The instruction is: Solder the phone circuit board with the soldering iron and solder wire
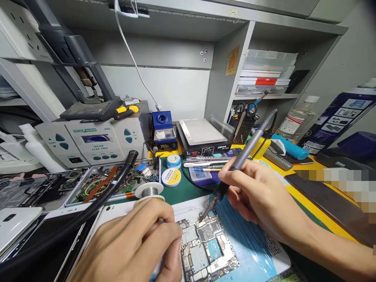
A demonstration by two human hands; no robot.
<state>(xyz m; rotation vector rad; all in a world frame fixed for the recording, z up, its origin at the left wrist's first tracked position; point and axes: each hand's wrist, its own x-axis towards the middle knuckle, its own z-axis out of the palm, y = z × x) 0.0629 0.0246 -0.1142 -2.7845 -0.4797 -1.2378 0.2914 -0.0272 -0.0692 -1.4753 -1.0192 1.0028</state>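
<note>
right fingers (232, 172) closed pen-style round a soldering iron (246, 150), tip touching the far edge of the phone circuit board (207, 248) just below them. left hand (135, 244) curled, fingers pressing the board's near-left edge; what else they hold is hidden. soldering looks under way, board bare, shields still on. beyond the fingers: solder spool (149, 190), flux tins, hot plate (202, 135), rework station (94, 141) on a green-matted counter (188, 188), shelves above.
</note>
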